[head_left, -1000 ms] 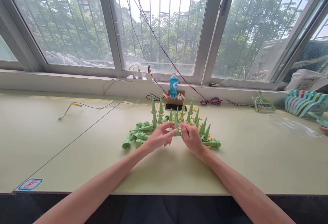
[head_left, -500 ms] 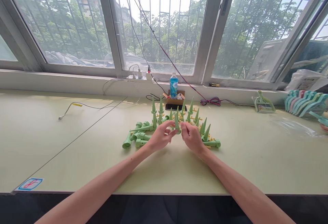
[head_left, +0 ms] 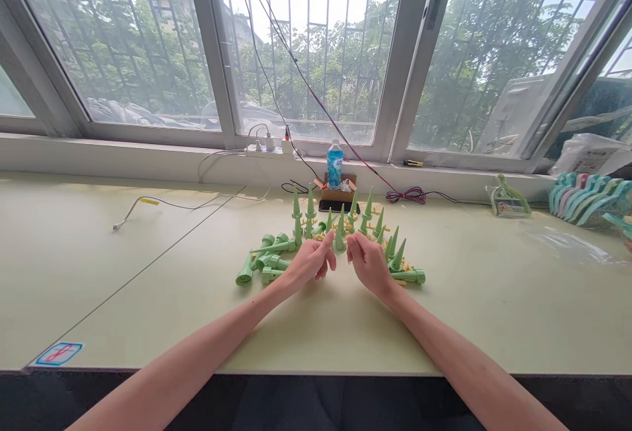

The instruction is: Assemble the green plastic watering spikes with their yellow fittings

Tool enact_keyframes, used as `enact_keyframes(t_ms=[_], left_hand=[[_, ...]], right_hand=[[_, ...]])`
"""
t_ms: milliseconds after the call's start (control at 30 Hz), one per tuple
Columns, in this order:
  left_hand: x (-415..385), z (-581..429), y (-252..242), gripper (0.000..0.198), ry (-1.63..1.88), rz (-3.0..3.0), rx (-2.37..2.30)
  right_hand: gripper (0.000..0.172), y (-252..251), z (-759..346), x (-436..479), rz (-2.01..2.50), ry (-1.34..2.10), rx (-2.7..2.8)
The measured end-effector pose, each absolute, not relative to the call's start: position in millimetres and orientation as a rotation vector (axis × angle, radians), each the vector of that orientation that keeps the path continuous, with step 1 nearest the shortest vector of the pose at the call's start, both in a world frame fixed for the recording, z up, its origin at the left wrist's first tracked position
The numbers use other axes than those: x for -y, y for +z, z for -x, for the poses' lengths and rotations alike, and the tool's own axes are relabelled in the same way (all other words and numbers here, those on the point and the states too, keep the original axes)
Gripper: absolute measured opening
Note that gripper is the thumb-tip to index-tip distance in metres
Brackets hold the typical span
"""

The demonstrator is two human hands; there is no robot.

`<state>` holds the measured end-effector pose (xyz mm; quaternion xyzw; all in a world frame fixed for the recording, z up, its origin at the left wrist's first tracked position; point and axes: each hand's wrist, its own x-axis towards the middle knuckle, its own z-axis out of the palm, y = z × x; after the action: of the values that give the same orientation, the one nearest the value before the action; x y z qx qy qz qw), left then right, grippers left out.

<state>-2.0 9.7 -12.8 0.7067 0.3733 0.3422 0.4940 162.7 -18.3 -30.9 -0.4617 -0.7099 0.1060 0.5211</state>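
A green plastic plant-watering spike (head_left: pixel 339 239) stands point up on the table, between my two hands. Just left of it, my left hand (head_left: pixel 310 261) is off the spike, thumb stretched forward and fingers loosely bent, with nothing visible in it. On the other side, my right hand (head_left: pixel 366 258) is closed in a pinch; whatever its fingertips hold is hidden. More spikes stand upright behind and to the right, such as one green spike (head_left: pixel 397 256) beside my right hand. Several hollow green spikes (head_left: pixel 243 273) lie in a heap left of my left hand.
Small yellow pieces (head_left: pixel 406 266) lie among the standing spikes. Behind them are a black phone (head_left: pixel 338 206), a small cardboard box (head_left: pixel 326 194) and a blue bottle (head_left: pixel 334 166). A white cable (head_left: pixel 170 205) crosses the left side; hangers (head_left: pixel 587 197) sit far right.
My left hand has let go of the green spike and drawn back slightly left. The spike now stands on the table. My right hand has barely moved.
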Motion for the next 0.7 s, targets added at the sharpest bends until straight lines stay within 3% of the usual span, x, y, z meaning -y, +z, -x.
enact_keyframes(t_ms=[700], left_hand=[[-8.9,7.7,-11.0,0.042,0.79,-1.747,-0.8]], right_hand=[[0.04,-34.7,-164.9,15.3,1.08,0.356,1.696]])
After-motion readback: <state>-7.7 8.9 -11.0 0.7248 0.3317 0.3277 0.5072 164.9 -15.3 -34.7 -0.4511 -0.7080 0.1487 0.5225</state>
